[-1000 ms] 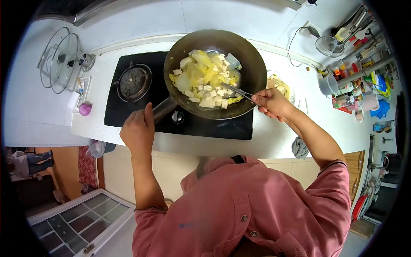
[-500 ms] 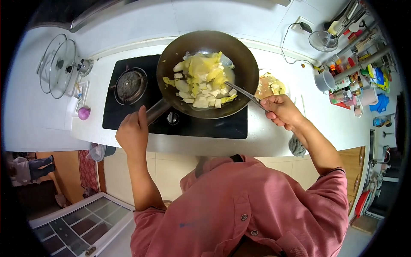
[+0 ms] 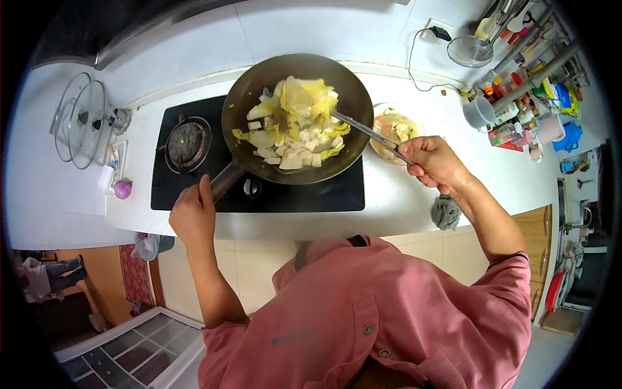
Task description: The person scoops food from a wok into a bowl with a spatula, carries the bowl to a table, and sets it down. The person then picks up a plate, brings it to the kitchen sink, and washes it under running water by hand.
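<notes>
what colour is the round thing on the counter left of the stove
The round thing is purple, head view.

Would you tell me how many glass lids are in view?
2. Both are against the wall, left of the hob: the front lid partly overlaps the rear lid, which shows farther left. Others may be hidden elsewhere.

Round the wok (image 3: 350,91), the wall (image 3: 311,32) blocks 12 o'clock. A plate (image 3: 387,123) sits just beside it at 3, and the right hand (image 3: 429,162) blocks 4. The left hand (image 3: 193,212) blocks 8. There's room at 9, above the burner (image 3: 188,144).
</notes>
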A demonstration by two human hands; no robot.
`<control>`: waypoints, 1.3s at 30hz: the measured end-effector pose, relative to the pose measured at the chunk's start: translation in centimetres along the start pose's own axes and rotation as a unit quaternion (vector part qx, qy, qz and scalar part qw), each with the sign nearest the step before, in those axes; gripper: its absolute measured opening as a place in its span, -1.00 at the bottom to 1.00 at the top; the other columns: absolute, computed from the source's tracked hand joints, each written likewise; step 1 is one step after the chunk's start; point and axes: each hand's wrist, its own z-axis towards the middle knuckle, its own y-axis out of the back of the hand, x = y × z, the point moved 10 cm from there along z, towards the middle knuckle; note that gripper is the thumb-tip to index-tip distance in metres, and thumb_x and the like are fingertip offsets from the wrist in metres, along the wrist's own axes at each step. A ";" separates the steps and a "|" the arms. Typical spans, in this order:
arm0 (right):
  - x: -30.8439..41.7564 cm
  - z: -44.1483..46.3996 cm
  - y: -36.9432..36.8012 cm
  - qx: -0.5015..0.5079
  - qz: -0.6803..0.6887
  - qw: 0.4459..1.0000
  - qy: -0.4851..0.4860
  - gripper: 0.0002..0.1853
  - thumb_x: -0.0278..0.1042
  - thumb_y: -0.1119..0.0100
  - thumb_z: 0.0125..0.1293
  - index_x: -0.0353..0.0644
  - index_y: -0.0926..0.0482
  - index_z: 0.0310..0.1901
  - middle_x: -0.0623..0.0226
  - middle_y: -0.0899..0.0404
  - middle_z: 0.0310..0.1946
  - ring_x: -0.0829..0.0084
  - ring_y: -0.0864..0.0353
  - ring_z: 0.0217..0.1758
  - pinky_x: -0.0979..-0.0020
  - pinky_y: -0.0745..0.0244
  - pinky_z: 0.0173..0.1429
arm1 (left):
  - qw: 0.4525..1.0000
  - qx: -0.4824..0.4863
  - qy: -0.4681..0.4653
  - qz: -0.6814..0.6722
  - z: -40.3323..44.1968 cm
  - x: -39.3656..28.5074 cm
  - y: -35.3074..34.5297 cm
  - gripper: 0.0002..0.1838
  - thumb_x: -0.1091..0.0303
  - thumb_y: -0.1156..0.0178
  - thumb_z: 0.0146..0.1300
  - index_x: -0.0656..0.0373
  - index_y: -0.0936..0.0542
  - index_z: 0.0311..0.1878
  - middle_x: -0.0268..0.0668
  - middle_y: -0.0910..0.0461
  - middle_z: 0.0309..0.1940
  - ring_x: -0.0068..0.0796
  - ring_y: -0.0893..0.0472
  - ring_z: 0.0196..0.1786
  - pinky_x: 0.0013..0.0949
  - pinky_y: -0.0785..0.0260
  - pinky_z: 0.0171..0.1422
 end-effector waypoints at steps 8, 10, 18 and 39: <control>-0.3 -1.8 0.7 0.004 0.013 1.000 0.010 -0.73 -0.08 -0.12 0.48 -0.06 -0.58 -0.31 0.60 -0.36 -0.69 0.79 -0.10 -0.79 0.61 0.20 -0.81 | 1.000 0.006 0.004 -0.019 0.0 -0.1 0.1 -0.56 0.10 -0.20 0.39 0.18 -0.60 -0.57 -0.21 -0.54 -0.63 -0.12 -0.53 -0.61 -0.18 -0.29 -0.56; -0.3 -2.2 1.6 -0.002 0.029 0.999 0.016 -0.75 -0.11 -0.13 0.48 -0.10 -0.62 -0.22 0.57 -0.36 -0.69 0.78 -0.10 -0.80 0.61 0.19 -0.82 | 1.000 0.005 0.002 -0.025 0.1 -0.2 0.3 -0.56 0.10 -0.19 0.40 0.19 -0.61 -0.56 -0.21 -0.55 -0.62 -0.11 -0.53 -0.61 -0.18 -0.29 -0.55; 1.2 -7.3 7.1 -0.071 0.096 0.991 0.055 -0.77 -0.21 -0.15 0.47 -0.22 -0.61 -0.10 0.53 -0.33 -0.70 0.77 -0.04 -0.82 0.62 0.17 -0.77 | 1.000 0.021 0.002 -0.021 -0.1 0.2 -0.2 -0.59 0.11 -0.18 0.40 0.20 -0.66 -0.49 -0.16 -0.58 -0.58 -0.07 -0.55 -0.57 -0.16 -0.32 -0.52; -11.2 -4.6 13.3 -0.163 0.027 0.984 -0.058 -0.75 -0.21 -0.14 0.46 -0.26 -0.58 -0.22 0.49 -0.38 -0.69 0.72 -0.11 -0.83 0.57 0.07 -0.82 | 1.000 0.024 0.008 -0.014 -0.2 0.4 -0.8 -0.58 0.08 -0.15 0.43 0.20 -0.70 -0.45 -0.15 -0.62 -0.56 -0.09 -0.58 -0.59 -0.18 -0.35 -0.55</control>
